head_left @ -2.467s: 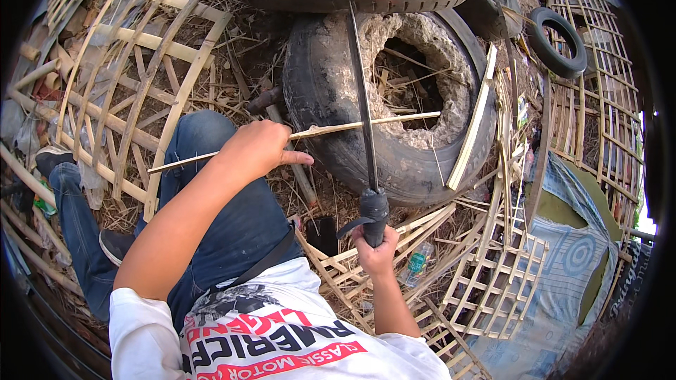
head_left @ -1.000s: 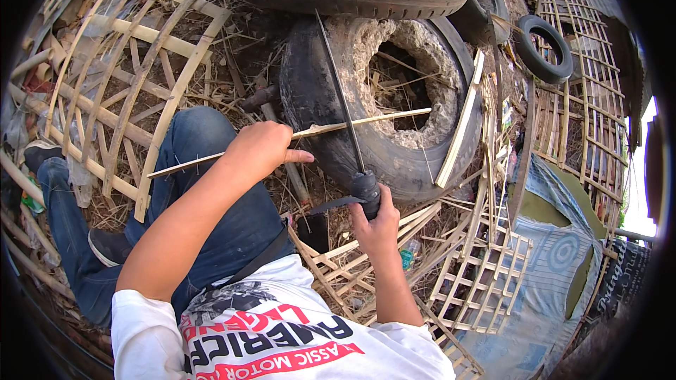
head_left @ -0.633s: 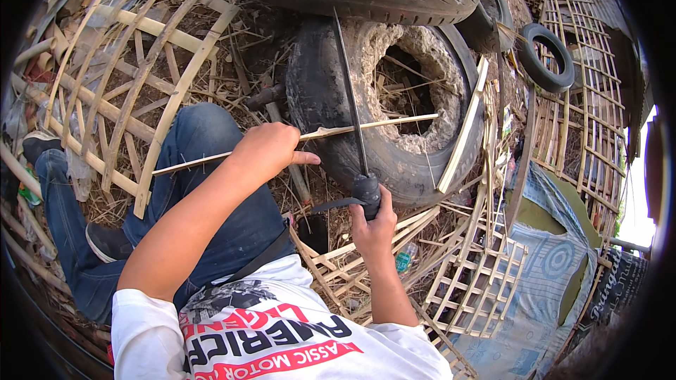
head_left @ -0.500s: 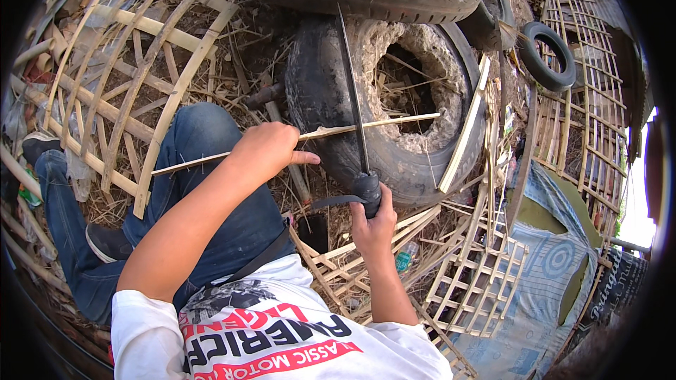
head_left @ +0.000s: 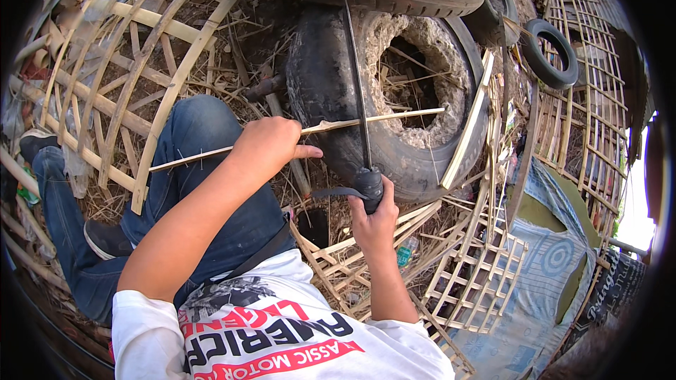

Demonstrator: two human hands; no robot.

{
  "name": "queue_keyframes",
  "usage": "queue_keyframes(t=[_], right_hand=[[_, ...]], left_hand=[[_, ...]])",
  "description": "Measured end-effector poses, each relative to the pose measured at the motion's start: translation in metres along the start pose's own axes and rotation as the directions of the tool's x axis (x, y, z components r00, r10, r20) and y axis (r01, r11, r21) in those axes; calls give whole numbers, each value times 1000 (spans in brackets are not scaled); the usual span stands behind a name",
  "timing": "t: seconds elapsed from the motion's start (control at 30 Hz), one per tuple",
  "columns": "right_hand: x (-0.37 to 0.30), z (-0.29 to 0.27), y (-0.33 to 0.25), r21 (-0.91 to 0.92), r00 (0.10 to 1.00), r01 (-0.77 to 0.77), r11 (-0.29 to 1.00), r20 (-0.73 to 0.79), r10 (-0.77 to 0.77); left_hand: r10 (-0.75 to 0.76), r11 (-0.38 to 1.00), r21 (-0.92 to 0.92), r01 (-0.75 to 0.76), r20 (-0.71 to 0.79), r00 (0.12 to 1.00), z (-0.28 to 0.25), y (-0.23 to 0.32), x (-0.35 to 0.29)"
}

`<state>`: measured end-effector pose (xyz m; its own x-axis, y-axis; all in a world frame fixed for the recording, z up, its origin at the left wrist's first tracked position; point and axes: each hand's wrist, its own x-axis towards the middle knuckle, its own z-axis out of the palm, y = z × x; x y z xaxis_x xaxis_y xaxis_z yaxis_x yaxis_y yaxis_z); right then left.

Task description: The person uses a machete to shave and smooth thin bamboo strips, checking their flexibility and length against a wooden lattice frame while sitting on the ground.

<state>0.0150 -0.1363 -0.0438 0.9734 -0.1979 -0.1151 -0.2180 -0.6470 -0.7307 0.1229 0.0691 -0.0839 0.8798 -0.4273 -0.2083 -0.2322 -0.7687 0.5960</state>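
The left hand (head_left: 271,142) curls round a bamboo strip (head_left: 384,119) across the lying tire (head_left: 317,77), probably keeping it still. The right hand (head_left: 378,219) squeezes a machete (head_left: 358,84).

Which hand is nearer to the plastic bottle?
Right: the right hand is close by, just up and left of the bottle in the picture; the left hand is farther up and left.
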Motion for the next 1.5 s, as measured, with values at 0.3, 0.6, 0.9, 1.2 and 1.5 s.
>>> queue_keyframes(t=[0.3, 0.6, 0.9, 1.2, 1.5], right_hand=[[0, 11, 2, 31, 997, -60, 998, -54, 61], [3, 13, 7, -9, 996, -12, 1000, -93, 11], [3, -4, -16, -57, 996, -27, 998, -86, 22], [3, 21, 11, -7, 996, -13, 1000, -89, 12], [2, -1, -23, 32, 985, 42, 999, -169, -36]], left_hand=[[-9, 995, 97, 12, -32, 999, 5, 3, -4], [20, 994, 109, -13, -65, 998, 6, 1, -7], [31, 995, 102, -21, -94, 995, -19, 11, -13], [-17, 992, 121, 25, -67, 998, -1, -5, -13], [34, 992, 120, -26, -69, 997, -47, 22, -18]])
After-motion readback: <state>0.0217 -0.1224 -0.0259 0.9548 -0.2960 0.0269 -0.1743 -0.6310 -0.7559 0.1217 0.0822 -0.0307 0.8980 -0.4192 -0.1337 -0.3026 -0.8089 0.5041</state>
